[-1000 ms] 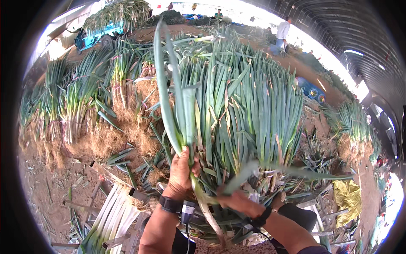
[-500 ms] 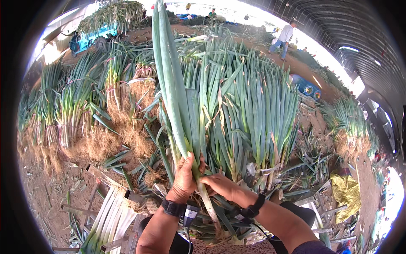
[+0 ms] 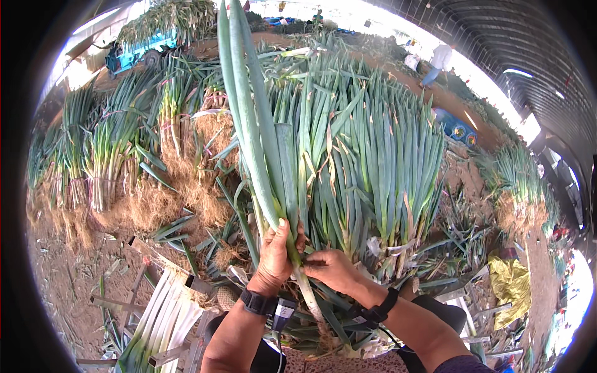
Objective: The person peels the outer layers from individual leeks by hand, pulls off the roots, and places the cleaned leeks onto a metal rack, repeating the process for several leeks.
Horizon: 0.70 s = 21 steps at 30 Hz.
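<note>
A long green onion point(image 3: 251, 133) stands nearly upright in front of me, its broad green leaves rising past the top edge of the view. My left hand point(image 3: 272, 256) is closed around it where the leaves meet the stalk. Below that grip the white stalk point(image 3: 307, 292) slants down to a small root end near my lap. My right hand point(image 3: 336, 271) is closed in a pinch just right of the stalk; whatever lies between its fingertips is too small to make out. Both wrists wear black straps.
Tall green onions point(image 3: 373, 161) stand massed ahead. Tied bundles with tan roots point(image 3: 93, 168) fill the left. Trimmed white stalks point(image 3: 163, 311) lie on a metal rack at lower left. A yellow sack point(image 3: 510, 289) lies at right. A person point(image 3: 438, 64) walks behind, near a blue bundle point(image 3: 453, 126).
My right hand has shifted slightly right, its fingertips moving off the stalk. My left hand keeps its grip on the green onion. The person at the back has walked farther right.
</note>
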Tool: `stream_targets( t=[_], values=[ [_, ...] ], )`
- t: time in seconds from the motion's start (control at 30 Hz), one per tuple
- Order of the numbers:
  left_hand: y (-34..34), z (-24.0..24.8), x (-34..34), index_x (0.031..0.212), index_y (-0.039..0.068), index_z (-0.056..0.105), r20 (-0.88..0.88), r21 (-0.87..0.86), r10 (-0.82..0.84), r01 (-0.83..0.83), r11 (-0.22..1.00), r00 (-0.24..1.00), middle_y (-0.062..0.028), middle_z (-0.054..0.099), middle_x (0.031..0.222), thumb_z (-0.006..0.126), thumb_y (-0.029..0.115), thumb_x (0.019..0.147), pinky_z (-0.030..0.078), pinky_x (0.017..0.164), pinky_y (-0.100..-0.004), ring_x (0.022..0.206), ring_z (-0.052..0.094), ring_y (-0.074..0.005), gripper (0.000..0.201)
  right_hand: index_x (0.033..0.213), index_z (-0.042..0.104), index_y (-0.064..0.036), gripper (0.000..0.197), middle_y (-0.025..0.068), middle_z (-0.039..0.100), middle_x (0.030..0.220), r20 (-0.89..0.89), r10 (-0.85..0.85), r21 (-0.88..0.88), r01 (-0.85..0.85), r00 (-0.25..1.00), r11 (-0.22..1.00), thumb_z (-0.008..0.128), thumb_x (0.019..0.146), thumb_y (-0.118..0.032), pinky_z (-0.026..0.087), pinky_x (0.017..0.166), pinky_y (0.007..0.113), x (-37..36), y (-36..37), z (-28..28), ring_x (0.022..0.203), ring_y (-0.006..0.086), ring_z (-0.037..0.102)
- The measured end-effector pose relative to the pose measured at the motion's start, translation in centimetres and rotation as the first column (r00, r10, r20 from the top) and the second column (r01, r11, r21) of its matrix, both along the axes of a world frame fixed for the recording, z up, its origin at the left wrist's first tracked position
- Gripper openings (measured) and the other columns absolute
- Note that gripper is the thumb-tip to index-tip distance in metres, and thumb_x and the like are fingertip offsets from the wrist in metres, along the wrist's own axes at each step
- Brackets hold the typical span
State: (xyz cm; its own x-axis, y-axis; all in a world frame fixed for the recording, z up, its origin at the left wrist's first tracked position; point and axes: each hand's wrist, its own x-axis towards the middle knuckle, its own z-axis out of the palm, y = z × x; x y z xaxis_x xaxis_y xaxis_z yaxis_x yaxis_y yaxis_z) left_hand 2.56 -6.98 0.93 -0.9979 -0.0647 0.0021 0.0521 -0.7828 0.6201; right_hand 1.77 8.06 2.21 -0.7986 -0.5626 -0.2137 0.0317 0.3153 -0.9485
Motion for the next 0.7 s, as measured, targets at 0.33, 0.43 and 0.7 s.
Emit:
stream_targets(
  t=[0.33,0.43,0.7],
  values=[
    [-0.2,0.7,0.2,0.113,0.005,0.05,-0.102,0.126,-0.132,0.144,0.981,0.986,-0.0035,0.052,0.08,0.056,0.046,0.084,0.037,0.053,-0.0236,0.057,0.045,-0.0119,0.051,0.085,0.067,-0.0013,0.015,0.0038,0.062,0.065,-0.056,-0.024,0.246,0.037,0.998,0.969,0.063,0.076,-0.013,0.044,0.056,0.023,-0.2,0.1,0.2,0.06,0.0068,0.054],
    [-0.5,-0.3,0.3,0.117,0.004,0.048,-0.123,0.091,-0.195,0.207,0.974,0.973,-0.0036,0.051,0.078,0.056,0.048,0.083,0.037,0.051,-0.0239,0.055,0.044,-0.0119,0.056,0.076,0.064,-0.0009,0.021,0.0134,0.06,0.063,0.056,-0.038,0.25,0.023,0.998,0.968,0.062,0.074,-0.022,0.044,0.055,0.03,0.7,1.2,-2.7,0.056,0.0154,0.057],
    [-3.7,1.5,-0.3,0.114,0.005,0.05,-0.095,0.107,-0.066,0.077,0.991,0.993,0.0005,0.05,0.073,0.054,0.052,0.083,0.035,0.046,-0.0228,0.052,0.043,-0.0079,0.056,0.075,0.066,-0.0045,0.03,0.0168,0.062,0.069,-0.093,0.741,0.914,-0.239,0.665,0.328,0.057,0.076,-0.034,0.045,0.055,0.043,9.7,16.3,-17.1,0.065,0.0355,0.06]
  ],
)
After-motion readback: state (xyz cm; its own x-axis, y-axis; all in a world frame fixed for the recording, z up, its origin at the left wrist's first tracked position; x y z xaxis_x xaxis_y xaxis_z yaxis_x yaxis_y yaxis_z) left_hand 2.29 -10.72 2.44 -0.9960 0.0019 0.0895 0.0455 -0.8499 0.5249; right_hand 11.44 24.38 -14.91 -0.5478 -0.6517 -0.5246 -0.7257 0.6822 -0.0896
